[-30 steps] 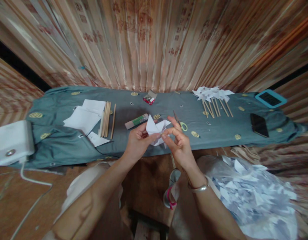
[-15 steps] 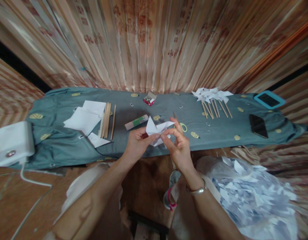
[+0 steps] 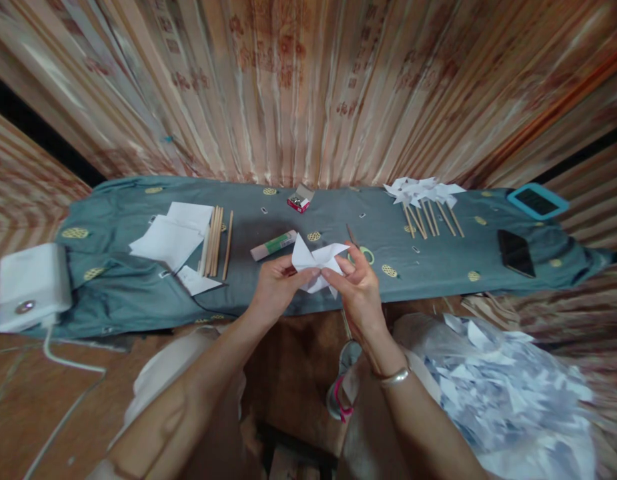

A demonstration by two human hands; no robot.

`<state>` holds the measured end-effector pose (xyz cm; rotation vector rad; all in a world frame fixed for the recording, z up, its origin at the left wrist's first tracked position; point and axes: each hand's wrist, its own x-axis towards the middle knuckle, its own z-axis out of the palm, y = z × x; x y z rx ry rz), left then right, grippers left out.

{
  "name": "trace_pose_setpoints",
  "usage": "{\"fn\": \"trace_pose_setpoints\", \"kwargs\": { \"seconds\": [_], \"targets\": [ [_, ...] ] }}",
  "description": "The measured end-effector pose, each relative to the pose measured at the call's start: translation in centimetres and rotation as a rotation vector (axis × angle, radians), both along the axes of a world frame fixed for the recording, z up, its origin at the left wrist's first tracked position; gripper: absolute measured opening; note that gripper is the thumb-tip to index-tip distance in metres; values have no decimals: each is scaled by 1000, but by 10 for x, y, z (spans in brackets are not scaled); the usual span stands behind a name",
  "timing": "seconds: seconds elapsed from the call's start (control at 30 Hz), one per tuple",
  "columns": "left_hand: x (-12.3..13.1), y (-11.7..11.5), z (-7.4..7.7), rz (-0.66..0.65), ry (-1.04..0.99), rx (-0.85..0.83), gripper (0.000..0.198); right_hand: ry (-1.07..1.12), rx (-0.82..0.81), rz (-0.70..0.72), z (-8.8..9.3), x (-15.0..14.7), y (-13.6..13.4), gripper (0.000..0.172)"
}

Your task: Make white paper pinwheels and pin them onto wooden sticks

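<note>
A white paper pinwheel [image 3: 318, 259] with folded blades is held up between both hands over the front edge of the cloth-covered table. My left hand [image 3: 275, 288] grips its left side, thumb pressed near the centre. My right hand [image 3: 359, 283] is closed on its right side, its thumb meeting the left thumb at the middle. Just behind the left hand lies a glue stick [image 3: 273, 245]. Scissors with yellow-green handles [image 3: 364, 255] rest behind the right hand, partly hidden by it. A small red open box [image 3: 299, 199] of metal pins or tacks stands farther back.
White paper sheets [image 3: 171, 243] and several wooden sticks [image 3: 215, 241] lie at the left, near a white box with a cable [image 3: 34, 287]. Finished pinwheels [image 3: 423, 192], a phone [image 3: 516, 253] and a blue-framed tablet [image 3: 538, 201] lie right. A clear bag of paper pieces [image 3: 508, 393] sits below.
My right hand's fingers have closed in around the pinwheel's right blade, and its thumb now presses at the centre. The left hand keeps nearly the same hold.
</note>
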<state>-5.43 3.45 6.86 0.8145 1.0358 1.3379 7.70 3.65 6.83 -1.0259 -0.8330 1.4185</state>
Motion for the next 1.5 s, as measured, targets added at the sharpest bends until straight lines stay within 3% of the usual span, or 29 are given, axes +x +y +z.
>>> {"fn": "trace_pose_setpoints", "kwargs": {
  "seconds": [0.67, 0.77, 0.83, 0.93, 1.03, 1.23, 1.5],
  "targets": [
    [3, 3, -13, 8, -46, -81, 37, -16, -20, 53, -10, 4, 4, 59],
    [3, 4, -13, 45, -74, -98, 37, -151, 73, 27, -14, 9, 5, 55],
    [3, 5, -13, 78, -88, -109, 37, -382, 202, -72, -15, 14, 4, 48],
    [3, 9, -13, 105, -83, -116, 37, -759, 450, -202, -12, 20, 2, 24],
    [6, 11, -15, 88, -69, -108, 38, -908, 593, -163, -11, 20, 0, 11],
    [8, 11, -18, 60, -57, -72, 34, -982, 583, -81, -17, 17, 2, 10],
    [6, 10, -15, 35, -54, -71, 29, -890, 497, -5, -16, 19, 5, 16]
  ]
}}
